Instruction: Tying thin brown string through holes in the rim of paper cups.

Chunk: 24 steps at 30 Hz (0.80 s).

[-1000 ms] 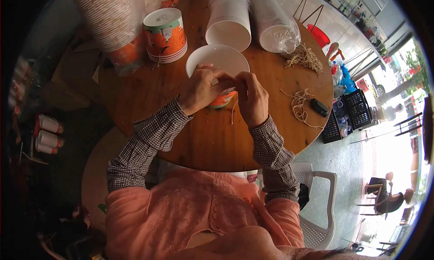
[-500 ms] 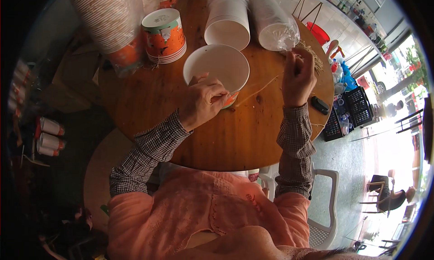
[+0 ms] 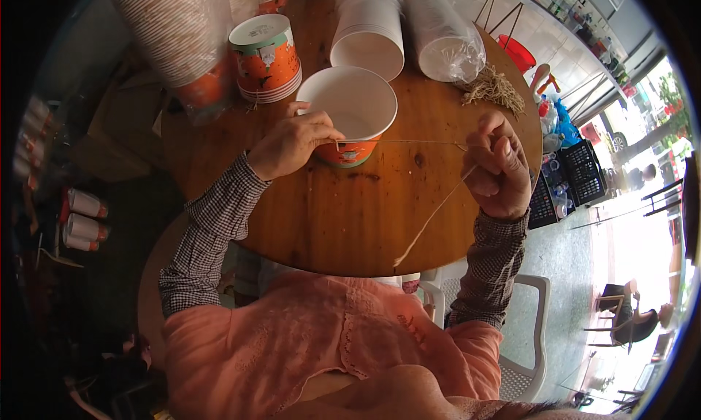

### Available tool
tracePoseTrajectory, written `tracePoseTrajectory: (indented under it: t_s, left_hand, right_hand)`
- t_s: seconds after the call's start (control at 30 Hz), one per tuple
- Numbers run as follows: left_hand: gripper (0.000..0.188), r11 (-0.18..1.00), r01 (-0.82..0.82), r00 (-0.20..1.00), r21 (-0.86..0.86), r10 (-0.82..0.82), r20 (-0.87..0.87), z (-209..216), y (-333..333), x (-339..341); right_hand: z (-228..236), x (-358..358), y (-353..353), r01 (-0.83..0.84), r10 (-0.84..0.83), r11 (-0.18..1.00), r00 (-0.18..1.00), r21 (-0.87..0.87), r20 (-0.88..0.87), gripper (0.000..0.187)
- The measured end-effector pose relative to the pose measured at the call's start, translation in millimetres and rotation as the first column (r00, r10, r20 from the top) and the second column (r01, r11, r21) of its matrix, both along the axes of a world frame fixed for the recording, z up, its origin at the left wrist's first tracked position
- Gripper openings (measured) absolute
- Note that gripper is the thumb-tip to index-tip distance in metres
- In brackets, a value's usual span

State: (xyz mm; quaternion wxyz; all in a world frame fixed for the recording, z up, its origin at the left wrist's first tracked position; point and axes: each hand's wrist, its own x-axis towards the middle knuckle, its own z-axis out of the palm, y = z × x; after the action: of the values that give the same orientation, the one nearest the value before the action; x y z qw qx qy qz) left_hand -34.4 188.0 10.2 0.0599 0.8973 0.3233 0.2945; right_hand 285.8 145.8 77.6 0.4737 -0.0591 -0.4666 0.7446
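Orange bucket point(image 3: 350, 115) hides partly behind the left hand point(image 3: 292, 143).

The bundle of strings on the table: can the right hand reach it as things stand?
Probably yes: nothing seems to stand between the right hand and the bundle of strings just beyond it, though the hand holds a taut string that runs to the left hand.

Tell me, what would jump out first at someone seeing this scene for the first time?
Probably the thin string, stretched straight across the middle between the left hand and the right hand. Just behind it, an open orange tub with a white inside stands on the brown wooden table. At the upper left, a tall stack of tubs in clear plastic may catch the eye too.
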Motion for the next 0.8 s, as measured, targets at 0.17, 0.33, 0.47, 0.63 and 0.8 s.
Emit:
tracePoseTrajectory:
  t_s: [0.17,0.33,0.47,0.63,0.8]
  left_hand:
    - [0.011,0.997,-0.055,0.998,0.062,0.054,0.013,-3.5,-10.2,9.3]
    - [0.014,0.996,-0.075,0.982,0.041,0.067,0.176,-28.3,-14.0,9.2]
    - [0.019,0.974,-0.217,0.929,0.066,0.185,0.322,-17.9,-20.4,23.1]
    - [0.029,0.993,-0.112,0.76,0.04,0.06,0.647,-18.9,-70.5,43.3]
    - [0.027,0.915,0.268,0.53,-0.301,0.121,0.839,-12.5,-107.6,78.8]
  right_hand:
    - [-2.5,-7.4,7.9,0.128,-0.129,0.992,0.978,-0.017,-0.165,0.023]
    - [-1.4,-14.7,4.5,0.162,-0.16,0.987,0.972,-0.002,-0.17,0.022]
    - [0.2,-9.9,-1.5,0.209,-0.189,0.976,0.949,0.057,-0.253,0.02]
    - [-8.8,-51.3,-27.3,0.412,-0.412,0.905,0.911,0.107,-0.023,0.008]
    - [-44.5,-92.1,-50.3,0.294,-0.295,0.955,0.954,0.03,0.052,0.008]
